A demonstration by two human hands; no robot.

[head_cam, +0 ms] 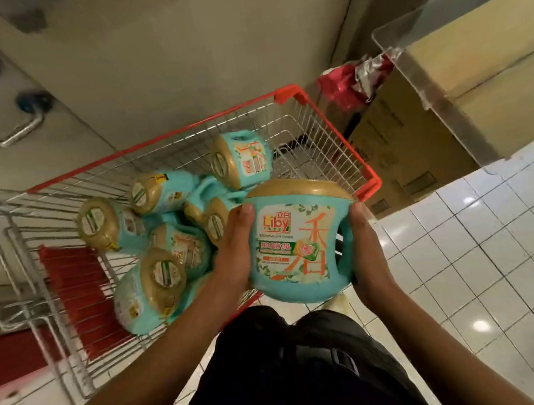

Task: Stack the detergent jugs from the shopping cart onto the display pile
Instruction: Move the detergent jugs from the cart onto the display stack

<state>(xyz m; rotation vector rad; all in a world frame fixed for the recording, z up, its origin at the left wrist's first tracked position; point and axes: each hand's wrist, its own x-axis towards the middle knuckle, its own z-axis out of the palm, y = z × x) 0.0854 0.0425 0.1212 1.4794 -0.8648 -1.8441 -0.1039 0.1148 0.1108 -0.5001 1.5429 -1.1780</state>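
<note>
Detergent jug (pixel 292 233) held in both hands, lower centre-right of the frame, above the near corner of the shopping cart (pixel 159 138).

We find the left hand (pixel 231 252) clasping its plain side, thumb on the label edge, and the right hand (pixel 368 249) wrapped about the handle side. We cannot tell whether any finger supports the base. In our judgement the smooth wall could slip through this side grip and strike the cart or the tiled floor (pixel 492 238), cracking the gold lid (pixel 294 187). The jugs in the cart (pixel 163 280) lie tumbled and may roll when disturbed. Count: one jug in hand, at least six in the cart, one cardboard box (pixel 400 154). The display pile is not in view.
</note>
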